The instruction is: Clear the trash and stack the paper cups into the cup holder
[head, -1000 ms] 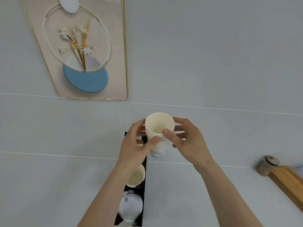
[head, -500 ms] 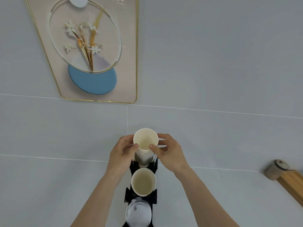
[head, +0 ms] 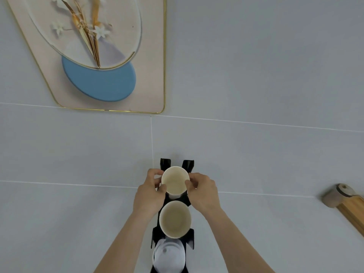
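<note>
Cups (head: 175,182) against grey tiled wall (head: 256,75).

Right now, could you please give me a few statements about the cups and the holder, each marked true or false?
1. Both hands grip the upper cup stack. True: left hand, right hand.
2. The lower cup stack is being held. False: no hand touches it.
3. The black cup holder lies flat on a table. False: it runs up the tiled wall.
4. The white lids sit below both cup stacks. True.
</note>
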The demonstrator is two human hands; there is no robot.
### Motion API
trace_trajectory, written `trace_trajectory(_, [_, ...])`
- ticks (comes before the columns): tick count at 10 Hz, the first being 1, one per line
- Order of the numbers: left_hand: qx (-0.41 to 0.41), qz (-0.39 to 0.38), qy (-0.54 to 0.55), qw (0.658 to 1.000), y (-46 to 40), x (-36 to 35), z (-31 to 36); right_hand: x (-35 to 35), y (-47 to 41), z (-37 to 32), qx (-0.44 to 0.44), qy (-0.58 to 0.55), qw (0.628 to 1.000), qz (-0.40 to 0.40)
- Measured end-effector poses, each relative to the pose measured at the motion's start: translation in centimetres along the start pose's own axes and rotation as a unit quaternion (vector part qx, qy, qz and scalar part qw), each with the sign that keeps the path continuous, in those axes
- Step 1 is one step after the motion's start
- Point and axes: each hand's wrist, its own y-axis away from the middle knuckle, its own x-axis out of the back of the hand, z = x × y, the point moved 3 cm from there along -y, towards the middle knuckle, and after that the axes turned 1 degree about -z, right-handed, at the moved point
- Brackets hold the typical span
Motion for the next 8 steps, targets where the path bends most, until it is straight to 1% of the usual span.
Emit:
trace_trajectory(1, [0.000,0.015,-0.066,0.998,-0.2,-0.1,0.1,-0.4,-0.1,0.2,-0.016,0.004,1.000,0.017])
trace_trajectory(2, [0.016,0.026,-0.084,0.996,-0.6,-0.1,0.2,-0.7,-0.3,0.2,-0.031,0.016,0.999,0.040])
trace_trajectory(4, [0.044,0.025,-0.068,0.996,-0.6,-0.1,0.2,-1.0,-0.1,-0.1,-0.051,0.041,0.996,0.060])
trace_trajectory(5, [0.038,0.025,-0.071,0.996,-0.6,-0.1,0.2,-1.1,-0.1,0.0,-0.056,0.056,0.996,0.049])
trace_trajectory(6, [0.020,0.013,-0.092,0.995,0.0,0.3,0.6,-0.8,0.2,0.1,-0.059,0.074,0.995,0.014])
trace_trajectory(7, [-0.016,-0.004,-0.098,0.995,0.7,0.9,0.9,0.3,0.9,0.1,-0.034,0.081,0.996,0.012])
trace_trajectory(8, [-0.074,0.000,-0.149,0.986,1.6,2.1,1.5,1.3,1.7,-0.5,-0.017,0.101,0.995,0.005])
